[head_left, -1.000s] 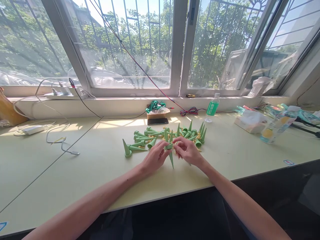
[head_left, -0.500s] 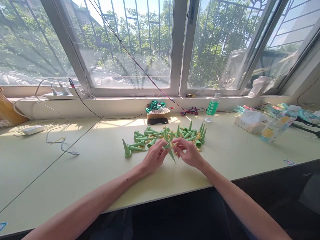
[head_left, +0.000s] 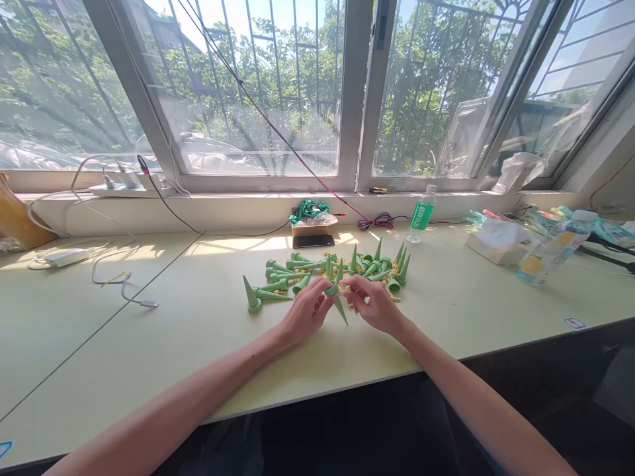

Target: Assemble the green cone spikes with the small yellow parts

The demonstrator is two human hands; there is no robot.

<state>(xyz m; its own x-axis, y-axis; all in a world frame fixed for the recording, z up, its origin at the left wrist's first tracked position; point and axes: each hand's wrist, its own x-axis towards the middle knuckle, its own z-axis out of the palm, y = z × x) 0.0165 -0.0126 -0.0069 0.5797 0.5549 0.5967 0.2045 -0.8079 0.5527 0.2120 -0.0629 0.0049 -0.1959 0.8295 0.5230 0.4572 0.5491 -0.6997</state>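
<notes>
My left hand (head_left: 310, 308) is closed on a green plastic plant-watering spike (head_left: 341, 311), whose pointed end slants down and to the right. Close beside its collar, my right hand (head_left: 373, 303) has thumb and fingers pinched together. A small yellowish piece seems to sit at those fingertips, too small to make out surely. Just beyond both hands lies a pile of similar green spikes (head_left: 282, 274), some standing point up, with small yellow parts (head_left: 395, 271) among them. One upright spike (head_left: 252, 296) stands at the left end of the pile.
Behind the pile are a dark phone (head_left: 313, 241) and a small box (head_left: 310, 231) with green stuff in it. A green-labelled bottle (head_left: 423, 214), a tissue box (head_left: 499, 244) and another bottle (head_left: 553, 250) stand to the right. Cables (head_left: 124, 287) lie at the left.
</notes>
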